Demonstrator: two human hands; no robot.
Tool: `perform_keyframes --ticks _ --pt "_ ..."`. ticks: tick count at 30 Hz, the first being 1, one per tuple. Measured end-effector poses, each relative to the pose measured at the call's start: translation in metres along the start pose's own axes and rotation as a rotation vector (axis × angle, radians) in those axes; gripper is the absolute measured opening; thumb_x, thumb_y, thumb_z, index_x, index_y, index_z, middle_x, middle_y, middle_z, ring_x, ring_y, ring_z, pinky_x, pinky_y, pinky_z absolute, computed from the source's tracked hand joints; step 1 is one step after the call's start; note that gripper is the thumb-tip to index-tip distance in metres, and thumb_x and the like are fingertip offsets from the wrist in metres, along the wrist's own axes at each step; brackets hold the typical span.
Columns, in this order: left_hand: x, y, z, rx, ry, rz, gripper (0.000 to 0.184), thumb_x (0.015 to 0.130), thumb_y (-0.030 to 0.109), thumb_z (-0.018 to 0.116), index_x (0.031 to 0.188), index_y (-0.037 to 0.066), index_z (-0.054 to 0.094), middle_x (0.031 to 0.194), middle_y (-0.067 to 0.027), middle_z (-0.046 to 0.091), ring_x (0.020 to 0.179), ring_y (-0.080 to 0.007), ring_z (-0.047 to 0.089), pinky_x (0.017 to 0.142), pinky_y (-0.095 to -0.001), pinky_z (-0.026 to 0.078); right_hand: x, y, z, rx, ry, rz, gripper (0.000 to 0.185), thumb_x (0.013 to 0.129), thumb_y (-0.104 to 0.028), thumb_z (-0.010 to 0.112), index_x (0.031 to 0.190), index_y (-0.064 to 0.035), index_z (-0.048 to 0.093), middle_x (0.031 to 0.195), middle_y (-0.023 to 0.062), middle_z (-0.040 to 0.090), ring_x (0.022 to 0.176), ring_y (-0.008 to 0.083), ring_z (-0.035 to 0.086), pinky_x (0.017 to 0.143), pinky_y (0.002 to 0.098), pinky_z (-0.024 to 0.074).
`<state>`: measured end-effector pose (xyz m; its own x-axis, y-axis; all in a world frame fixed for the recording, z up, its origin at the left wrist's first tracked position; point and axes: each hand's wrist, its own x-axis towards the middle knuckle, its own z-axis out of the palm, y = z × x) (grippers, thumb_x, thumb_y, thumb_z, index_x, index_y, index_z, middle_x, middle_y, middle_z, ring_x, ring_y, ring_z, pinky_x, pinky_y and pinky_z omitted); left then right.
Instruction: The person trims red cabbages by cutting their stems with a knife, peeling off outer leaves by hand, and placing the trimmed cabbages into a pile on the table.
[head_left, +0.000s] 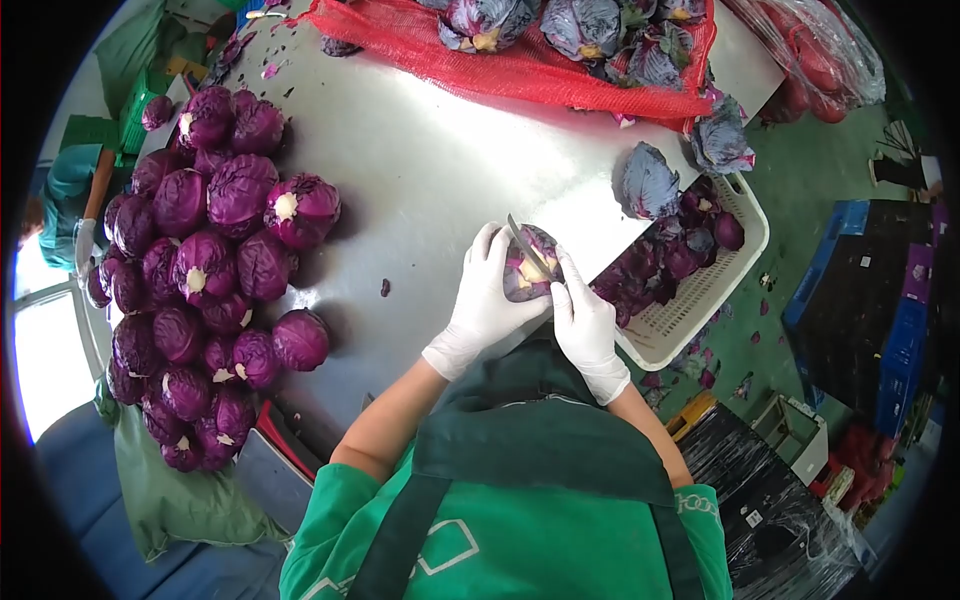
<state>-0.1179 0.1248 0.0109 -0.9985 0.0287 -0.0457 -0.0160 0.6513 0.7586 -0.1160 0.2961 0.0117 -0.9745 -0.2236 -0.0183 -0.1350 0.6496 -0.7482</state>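
Observation:
White gloves cover both hands. My left hand (pixel 488 295) grips a red cabbage (pixel 520 284) from its left side, near the front edge of the metal table (pixel 400 180). In my right hand (pixel 586 318) is a knife (pixel 528 246), its curved blade lying across the pale stem of that cabbage. Whole purple cabbages (pixel 240 195) are piled at the table's left. A dull, leafy cabbage (pixel 648 182) rests on the table to the right of my hands.
A red mesh sack (pixel 400 45) with several cabbages lies across the far side. Right of the table, a white crate (pixel 752 262) holds loose purple leaves. Another person (pixel 75 200) stands at the far left. Blue crates (pixel 905 330) are at the right.

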Motion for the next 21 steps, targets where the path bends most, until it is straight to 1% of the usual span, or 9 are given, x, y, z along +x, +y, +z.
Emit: perform_keyframes --ticks 5,8,11,12,13,14,17,20,21 --pt "-0.002 0.011 -0.001 -0.081 0.040 -0.021 0.095 0.067 0.030 0.087 0.143 0.001 0.036 0.144 -0.0269 0.034 0.131 -0.0456 0.039 0.110 -0.0500 0.038 0.005 0.004 0.006 0.003 0.112 -0.084 0.043 0.098 -0.016 0.058 0.140 -0.0112 0.055 0.106 0.0170 0.072 0.084 0.0337 0.072 0.071 0.0394 0.0571" --pt "-0.004 0.012 0.001 -0.106 0.053 -0.047 0.094 0.065 0.026 0.089 0.142 0.004 0.039 0.143 -0.0261 0.037 0.134 -0.0435 0.040 0.110 -0.0479 0.039 0.015 0.005 0.004 0.069 0.226 -0.047 0.032 0.096 -0.015 0.060 0.127 -0.0063 0.064 0.098 0.0186 0.072 0.081 0.0337 0.072 0.068 0.0396 0.0554" --pt "-0.008 0.013 0.001 -0.072 0.065 0.003 0.095 0.064 0.024 0.090 0.141 0.005 0.039 0.143 -0.0253 0.037 0.135 -0.0420 0.041 0.111 -0.0468 0.040 0.025 0.023 0.004 0.011 0.143 0.055 0.030 0.099 -0.022 0.059 0.122 -0.0046 0.066 0.091 0.0221 0.070 0.080 0.0362 0.071 0.066 0.0419 0.0539" --pt "-0.007 0.013 0.001 -0.050 0.076 0.039 0.095 0.063 0.023 0.090 0.141 0.005 0.039 0.143 -0.0251 0.037 0.135 -0.0417 0.041 0.111 -0.0468 0.040 0.044 0.042 0.000 0.047 0.052 0.468 0.034 0.101 -0.031 0.055 0.118 -0.0056 0.068 0.084 0.0252 0.068 0.080 0.0392 0.070 0.068 0.0442 0.0530" --pt "-0.013 0.013 0.001 -0.060 0.050 0.031 0.094 0.064 0.022 0.090 0.141 0.005 0.039 0.143 -0.0245 0.037 0.134 -0.0415 0.041 0.111 -0.0467 0.039 0.053 0.069 0.004 0.104 0.207 0.380 0.040 0.102 -0.037 0.052 0.118 -0.0051 0.068 0.087 0.0258 0.068 0.077 0.0419 0.068 0.070 0.0461 0.0528" --pt "-0.017 0.009 0.004 -0.126 0.062 0.022 0.095 0.065 0.021 0.090 0.141 0.004 0.036 0.142 -0.0226 0.038 0.134 -0.0382 0.042 0.111 -0.0447 0.039 0.059 0.105 0.008 0.061 0.196 0.358 0.040 0.104 -0.035 0.049 0.117 -0.0018 0.068 0.089 0.0212 0.071 0.073 0.0378 0.068 0.071 0.0447 0.0538" --pt "-0.025 -0.005 0.007 -0.326 0.104 -0.048 0.097 0.066 0.022 0.090 0.142 0.002 0.033 0.144 -0.0245 0.034 0.135 -0.0413 0.039 0.112 -0.0471 0.037 0.079 0.134 -0.040 0.727 0.225 0.607 0.044 0.106 -0.028 0.050 0.143 -0.0036 0.048 0.089 0.0083 0.072 0.069 0.0160 0.065 0.063 0.0303 0.0540" --pt "-0.020 -0.006 0.003 -0.307 0.070 0.033 0.098 0.065 0.021 0.090 0.144 0.005 0.033 0.146 -0.0246 0.031 0.138 -0.0422 0.036 0.114 -0.0473 0.035 0.075 0.031 -0.057 0.263 0.258 0.303 0.045 0.101 -0.032 0.059 0.133 -0.0024 0.052 0.086 0.0108 0.072 0.068 0.0225 0.069 0.062 0.0339 0.0546" --pt "-0.015 0.002 -0.003 -0.261 -0.004 0.027 0.098 0.065 0.021 0.090 0.144 0.005 0.034 0.147 -0.0255 0.029 0.138 -0.0433 0.035 0.114 -0.0480 0.035 0.065 0.035 -0.044 -0.007 0.060 0.180 0.046 0.097 -0.037 0.063 0.130 -0.0056 0.056 0.083 0.0157 0.071 0.075 0.0309 0.071 0.069 0.0373 0.0553"
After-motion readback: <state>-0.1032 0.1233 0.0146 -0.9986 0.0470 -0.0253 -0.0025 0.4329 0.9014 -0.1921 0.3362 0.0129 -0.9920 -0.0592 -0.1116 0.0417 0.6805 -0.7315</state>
